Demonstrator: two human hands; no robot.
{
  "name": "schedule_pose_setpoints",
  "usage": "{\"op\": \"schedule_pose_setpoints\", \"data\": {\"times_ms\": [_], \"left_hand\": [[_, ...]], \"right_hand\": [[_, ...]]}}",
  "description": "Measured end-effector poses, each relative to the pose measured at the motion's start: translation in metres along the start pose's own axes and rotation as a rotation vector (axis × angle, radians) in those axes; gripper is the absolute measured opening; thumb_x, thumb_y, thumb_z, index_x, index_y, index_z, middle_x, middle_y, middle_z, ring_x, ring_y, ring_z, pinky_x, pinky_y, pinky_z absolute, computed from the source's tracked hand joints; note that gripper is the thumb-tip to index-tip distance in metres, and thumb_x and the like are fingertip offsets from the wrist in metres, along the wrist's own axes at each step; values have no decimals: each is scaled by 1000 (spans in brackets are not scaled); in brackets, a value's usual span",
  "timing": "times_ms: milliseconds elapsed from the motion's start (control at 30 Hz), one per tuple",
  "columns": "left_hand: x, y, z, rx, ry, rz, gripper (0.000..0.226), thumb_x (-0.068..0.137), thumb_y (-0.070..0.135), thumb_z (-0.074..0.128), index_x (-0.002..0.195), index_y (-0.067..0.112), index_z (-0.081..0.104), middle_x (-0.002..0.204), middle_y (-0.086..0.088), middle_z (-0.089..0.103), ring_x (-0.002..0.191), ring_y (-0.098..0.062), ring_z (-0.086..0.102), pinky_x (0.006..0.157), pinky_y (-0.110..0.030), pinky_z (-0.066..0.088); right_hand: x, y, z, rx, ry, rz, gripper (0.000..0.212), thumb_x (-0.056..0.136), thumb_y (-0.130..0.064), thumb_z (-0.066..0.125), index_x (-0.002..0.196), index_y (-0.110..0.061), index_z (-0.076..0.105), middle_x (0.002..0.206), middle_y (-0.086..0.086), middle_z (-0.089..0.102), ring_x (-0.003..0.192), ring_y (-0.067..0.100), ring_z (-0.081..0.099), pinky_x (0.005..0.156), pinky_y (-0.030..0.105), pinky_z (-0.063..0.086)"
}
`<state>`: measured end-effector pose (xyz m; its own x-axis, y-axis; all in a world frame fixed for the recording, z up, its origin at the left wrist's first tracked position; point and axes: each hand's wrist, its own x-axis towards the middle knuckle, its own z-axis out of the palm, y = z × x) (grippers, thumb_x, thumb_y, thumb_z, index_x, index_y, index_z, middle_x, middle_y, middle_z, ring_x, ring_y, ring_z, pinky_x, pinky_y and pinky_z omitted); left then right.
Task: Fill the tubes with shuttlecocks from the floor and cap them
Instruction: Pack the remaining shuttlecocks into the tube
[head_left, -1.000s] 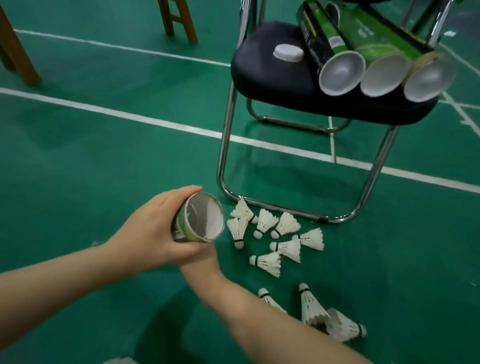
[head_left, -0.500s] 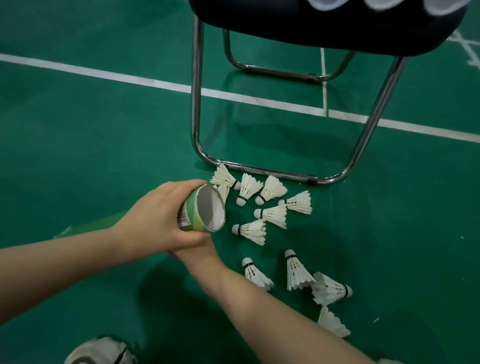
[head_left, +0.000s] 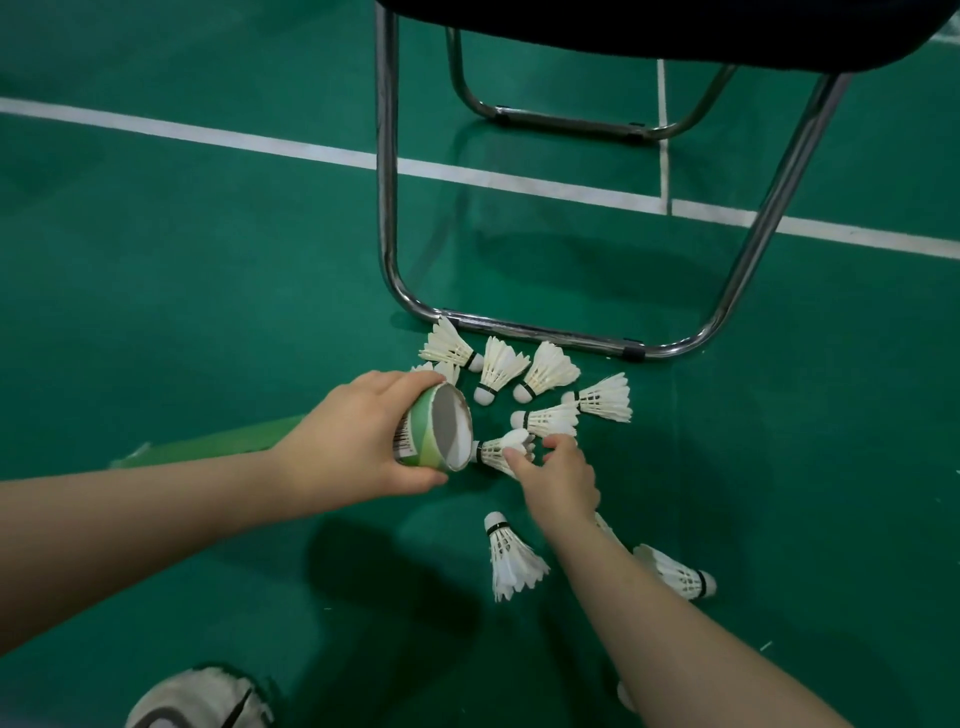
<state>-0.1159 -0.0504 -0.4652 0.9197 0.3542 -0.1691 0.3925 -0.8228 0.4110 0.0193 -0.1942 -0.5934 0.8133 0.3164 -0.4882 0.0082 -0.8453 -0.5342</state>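
Several white feathered shuttlecocks (head_left: 545, 370) lie beside one open green tube (head_left: 423, 434).

Far: the chair frame (head_left: 545, 335) runs just behind the far shuttlecocks (head_left: 498, 366), with the seat (head_left: 675, 36) above.
Left: bare floor (head_left: 182, 291), open as far as the white line (head_left: 208, 132).
Middle: the tube (head_left: 439, 436) in the left hand (head_left: 348, 447) closes off the cluster's left side; the right hand (head_left: 563, 478) pinches the middle shuttlecock (head_left: 496, 452) at its mouth.
Near: a lone shuttlecock (head_left: 511, 561) lies just left of the right forearm; a shoe (head_left: 197, 696) sits at the left edge.
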Motion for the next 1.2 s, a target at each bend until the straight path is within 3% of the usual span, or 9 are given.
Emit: {"op": "schedule_pose_setpoints", "data": {"times_ms": [167,333,433,533,600,700,933,1100,1200], "left_hand": [[4,0,7,28,-33,10,98,52,71,44,134,19,44,124,0,57,112,-20,50,94,-25,34],[9,0,13,23,-47,7,99,51,71,43,135,19,43,125,0,57,113,-21,49,95,-26,35],[12,0,15,31,-69,5,101,50,72,41,136,19,41,127,1,55,115,-20,47,95,-25,34],[13,0,16,30,-85,5,101,50,73,41,136,20,40,127,1,54,115,-20,47,97,-27,35],[14,0,15,31,-88,-6,101,50,74,41,136,22,39,127,1,53,115,-19,46,97,-28,35],[15,-1,12,28,-69,-25,102,49,74,42,137,22,38,126,1,53,115,-20,46,97,-30,36],[16,-2,2,-16,3,-77,95,50,69,49,131,21,43,117,-2,56,108,-24,50,95,-39,42],[12,-1,5,-13,4,-63,92,53,68,49,131,18,45,115,-3,57,105,-25,52,93,-41,44],[11,1,8,-6,-20,-62,95,53,68,46,133,16,44,117,-4,57,108,-26,51,92,-43,43]], "right_hand": [[8,-2,13,-25,-55,-12,48,78,-61,58,112,-26,57,112,-4,63,108,25,52,95,43,41],[9,0,15,22,-47,-60,32,86,-49,54,95,-19,59,91,-2,58,95,26,52,88,41,41],[4,-2,11,220,-52,-71,31,91,-35,53,101,-8,61,88,0,56,85,19,49,84,37,41],[-4,-16,-8,505,2,-128,24,90,-22,53,74,-3,54,69,11,55,61,12,40,56,26,34],[-10,-30,-23,666,98,-211,36,87,-10,52,56,-13,35,51,-4,34,50,7,25,47,23,20],[-26,-50,-45,894,141,-373,40,80,-4,52,53,-18,26,47,-11,22,50,7,17,49,24,14],[-59,-59,-49,645,-181,-631,37,79,-24,54,47,-23,36,42,-12,32,47,4,25,46,23,20],[-54,-60,-43,587,-580,-634,32,78,-43,58,76,-12,68,74,17,60,74,15,51,73,35,43],[-52,-60,-47,531,-778,-659,12,73,-28,67,85,-27,69,85,-1,66,85,9,57,86,33,47]]}}
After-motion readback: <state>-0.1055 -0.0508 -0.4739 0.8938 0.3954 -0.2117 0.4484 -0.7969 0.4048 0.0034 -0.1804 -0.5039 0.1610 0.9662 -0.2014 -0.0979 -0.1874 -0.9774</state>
